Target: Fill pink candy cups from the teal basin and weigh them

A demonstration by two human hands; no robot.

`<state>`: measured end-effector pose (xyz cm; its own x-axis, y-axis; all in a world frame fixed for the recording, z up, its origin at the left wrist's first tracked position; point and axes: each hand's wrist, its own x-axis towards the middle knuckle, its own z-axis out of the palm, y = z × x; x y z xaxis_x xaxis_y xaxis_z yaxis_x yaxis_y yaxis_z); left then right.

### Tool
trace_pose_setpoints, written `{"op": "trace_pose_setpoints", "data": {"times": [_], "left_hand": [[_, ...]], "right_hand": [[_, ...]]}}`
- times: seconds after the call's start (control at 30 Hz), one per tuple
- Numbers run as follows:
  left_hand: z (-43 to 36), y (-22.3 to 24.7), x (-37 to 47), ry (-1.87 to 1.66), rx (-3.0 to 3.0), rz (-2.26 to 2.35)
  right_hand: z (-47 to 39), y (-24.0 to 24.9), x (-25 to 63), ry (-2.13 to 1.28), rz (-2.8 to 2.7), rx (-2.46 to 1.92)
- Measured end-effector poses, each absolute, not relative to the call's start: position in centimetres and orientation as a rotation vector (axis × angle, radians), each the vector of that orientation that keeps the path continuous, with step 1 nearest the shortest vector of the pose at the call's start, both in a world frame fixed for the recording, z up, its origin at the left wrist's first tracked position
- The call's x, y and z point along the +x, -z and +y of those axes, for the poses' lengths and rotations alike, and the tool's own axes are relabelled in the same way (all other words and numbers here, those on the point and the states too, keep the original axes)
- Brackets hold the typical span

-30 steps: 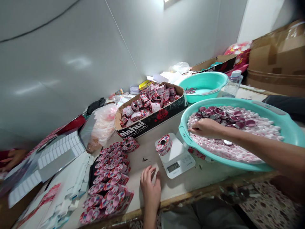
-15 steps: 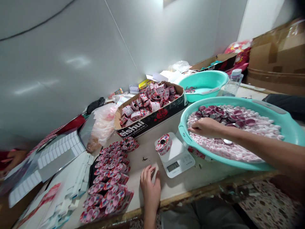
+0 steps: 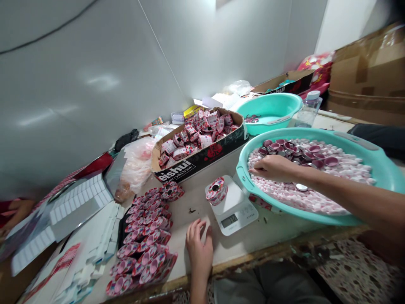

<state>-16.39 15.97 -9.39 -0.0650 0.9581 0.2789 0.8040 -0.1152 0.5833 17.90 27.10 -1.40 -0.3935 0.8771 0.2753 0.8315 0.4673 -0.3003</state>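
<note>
My right hand (image 3: 270, 167) reaches over the near left side of a large turquoise basin (image 3: 243, 169). Its fingers are pinched at the pile of small white and pink candies (image 3: 268, 188); whatever they hold is hidden. Several dark pink round lids (image 3: 284, 147) lie on the candies. Palm down on the table, my left hand (image 3: 199, 242) rests with fingers apart, holding nothing. Just right of it sits a white digital scale (image 3: 236, 219) with a lit display, its digits hard to read. A red and pink patterned tin (image 3: 217, 192) with a dark round opening stands on the scale.
Rows of similar patterned tins (image 3: 148, 240) stand left of my left hand. Behind is a cardboard box (image 3: 202, 162) full of more tins. A smaller turquoise basin (image 3: 272, 105) and a clear bottle (image 3: 308, 109) stand at the back. Another person's hand (image 3: 19, 213) shows at far left.
Almost nothing differs. My right hand stays pinched at the candies, and my left hand keeps its place on the table. The view has shifted very slightly.
</note>
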Motion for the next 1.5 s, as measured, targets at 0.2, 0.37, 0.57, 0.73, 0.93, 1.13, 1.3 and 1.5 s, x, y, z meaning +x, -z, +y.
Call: {"op": "trace_pose_setpoints", "data": {"times": [0.2, 0.37, 0.57, 0.73, 0.93, 1.13, 1.3, 1.5], "left_hand": [[15.9, 9.3, -16.4, -0.948, 1.988, 1.921], [15.9, 9.2, -16.3, -0.948, 1.992, 1.922], [16.0, 9.2, -16.4, -0.922, 1.985, 1.927], [16.0, 9.3, -16.4, -0.919, 1.958, 1.923], [15.9, 9.1, -16.4, -0.923, 1.942, 1.901], [15.9, 9.2, -16.4, -0.926, 1.951, 1.904], [15.9, 9.2, -16.3, -0.942, 1.974, 1.905], [16.0, 9.2, -16.2, -0.957, 1.981, 1.919]], "right_hand": [[27.0, 1.2, 17.9, -0.151, -2.383, -1.469], [27.0, 1.2, 18.0, -0.110, -2.407, -1.468], [26.9, 1.1, 17.9, -0.088, -2.413, -1.476], [26.9, 1.2, 18.0, -0.075, -2.409, -1.457], [27.1, 1.5, 18.1, -0.077, -2.382, -1.437], [27.0, 1.2, 18.1, -0.093, -2.374, -1.426], [26.8, 0.8, 18.1, -0.135, -2.418, -1.510], [26.7, 0.5, 18.1, -0.164, -2.446, -1.533]]}}
